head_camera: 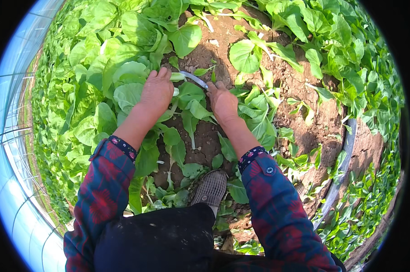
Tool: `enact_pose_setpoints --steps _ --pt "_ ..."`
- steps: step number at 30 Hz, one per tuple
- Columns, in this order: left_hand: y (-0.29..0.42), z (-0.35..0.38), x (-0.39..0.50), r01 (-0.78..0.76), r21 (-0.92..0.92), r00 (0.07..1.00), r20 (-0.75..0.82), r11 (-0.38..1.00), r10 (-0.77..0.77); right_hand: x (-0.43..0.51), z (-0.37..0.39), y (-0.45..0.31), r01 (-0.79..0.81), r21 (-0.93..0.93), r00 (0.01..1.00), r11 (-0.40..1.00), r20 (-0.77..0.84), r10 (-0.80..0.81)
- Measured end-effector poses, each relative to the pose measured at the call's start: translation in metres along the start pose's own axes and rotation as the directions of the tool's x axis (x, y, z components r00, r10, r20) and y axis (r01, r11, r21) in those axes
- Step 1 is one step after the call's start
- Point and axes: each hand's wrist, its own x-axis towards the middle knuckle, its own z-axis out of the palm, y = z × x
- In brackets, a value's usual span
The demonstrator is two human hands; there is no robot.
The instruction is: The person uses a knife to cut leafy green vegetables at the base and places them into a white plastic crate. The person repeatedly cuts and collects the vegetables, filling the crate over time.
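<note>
My right hand (222, 103) is closed around a tool whose handle is hidden in the fist. Its curved, pale metal blade (195, 79), like a sickle's, reaches left towards my other hand. My left hand (158, 89) is wrapped over a leafy green vegetable (128, 95) with broad round leaves. A pale stem end (178, 77) sticks out past my left fingers, right beside the blade's tip. Whether blade and stem touch I cannot tell. Below the hands, loose leaves (190, 124) lie on brown soil.
Dense leafy greens (89, 68) stand on the left, with more plants (340, 40) at the upper right. Detached leaves (245, 56) litter the cracked soil (300, 136). A grey hose (344, 163) runs along the right. My shoe (210, 188) is planted below; greenhouse film (21, 102) curves at far left.
</note>
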Motion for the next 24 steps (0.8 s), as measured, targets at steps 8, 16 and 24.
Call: enact_pose_setpoints --steps 8,16,24 --pt "0.0 0.002 -0.004 -0.017 -0.006 0.997 -0.07 1.0 0.016 -0.004 0.006 0.002 0.002 -0.058 0.996 0.998 -0.084 -0.007" --pt "0.005 -0.007 0.0 0.015 0.021 0.999 0.031 1.0 -0.016 -0.004 0.004 0.001 0.013 0.026 0.999 1.0 -0.034 -0.012" --pt "-0.008 -0.024 0.001 0.096 -0.143 0.992 -0.064 0.985 -0.106 -0.05 -0.034 0.024 -0.073 0.257 0.993 0.964 -0.073 0.094"
